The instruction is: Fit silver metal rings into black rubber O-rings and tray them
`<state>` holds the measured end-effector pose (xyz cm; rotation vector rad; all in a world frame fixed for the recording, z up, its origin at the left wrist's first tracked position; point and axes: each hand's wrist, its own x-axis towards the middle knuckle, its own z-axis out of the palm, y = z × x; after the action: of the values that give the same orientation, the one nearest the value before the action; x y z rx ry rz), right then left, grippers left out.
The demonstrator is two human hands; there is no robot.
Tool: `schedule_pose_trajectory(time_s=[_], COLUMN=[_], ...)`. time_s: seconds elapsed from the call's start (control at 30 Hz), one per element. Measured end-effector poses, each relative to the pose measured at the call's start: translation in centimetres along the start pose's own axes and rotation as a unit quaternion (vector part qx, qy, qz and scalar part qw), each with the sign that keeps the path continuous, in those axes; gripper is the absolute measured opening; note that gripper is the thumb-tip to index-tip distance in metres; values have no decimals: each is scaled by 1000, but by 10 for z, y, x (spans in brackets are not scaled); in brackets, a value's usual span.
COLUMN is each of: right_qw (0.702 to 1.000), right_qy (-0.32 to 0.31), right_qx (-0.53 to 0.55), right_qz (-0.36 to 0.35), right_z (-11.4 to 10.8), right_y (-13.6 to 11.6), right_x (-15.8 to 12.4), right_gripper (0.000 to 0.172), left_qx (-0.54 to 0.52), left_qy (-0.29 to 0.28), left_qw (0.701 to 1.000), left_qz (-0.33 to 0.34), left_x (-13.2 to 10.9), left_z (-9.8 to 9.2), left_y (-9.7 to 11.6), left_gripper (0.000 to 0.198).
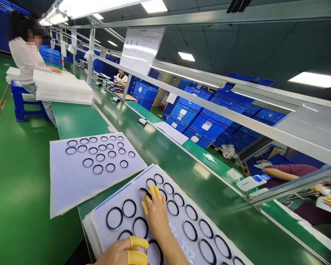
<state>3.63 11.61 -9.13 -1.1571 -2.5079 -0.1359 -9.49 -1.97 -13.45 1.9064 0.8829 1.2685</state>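
My right hand, in yellow finger cots, reaches over a white sheet covered with black-and-silver rings. Its fingers are bent down around a ring, which looks tilted and slightly blurred. My left hand, cut off by the lower edge of the view, also wears yellow cots. Its two visible fingers are a little apart, beside the left edge of a large ring on the sheet; no held object shows between them. More rings, such as a dark ring, lie flat around both hands.
A second white sheet carries several smaller rings. Farther along the green bench stands a white sheet stack by a seated person. A metal rail crosses above the bench. At right is another person's sleeve.
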Motion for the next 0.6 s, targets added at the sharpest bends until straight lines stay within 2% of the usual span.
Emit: schedule_pose_trajectory(time_s=[0.13,0.33,0.5,0.6], right_qw=[996,982,973,971], right_qy=[-40,-113,-120,-120], right_qx=[-80,-149,-192,-199], right_qz=[22,34,54,57], right_z=[-9,-28,-38,-43], right_y=[1,6,22,33], right_x=[-9,-28,-40,-54], right_gripper=[25,25,30,28], left_qx=[-7,-83,-73,-21], left_qy=[12,11,30,68], left_qw=[1000,996,995,996], left_qz=[6,10,67,61], left_x=[-4,-4,-6,-10], left_z=[-7,-4,-12,-19], left_y=[-4,-3,6,9], left_gripper=[37,35,30,25])
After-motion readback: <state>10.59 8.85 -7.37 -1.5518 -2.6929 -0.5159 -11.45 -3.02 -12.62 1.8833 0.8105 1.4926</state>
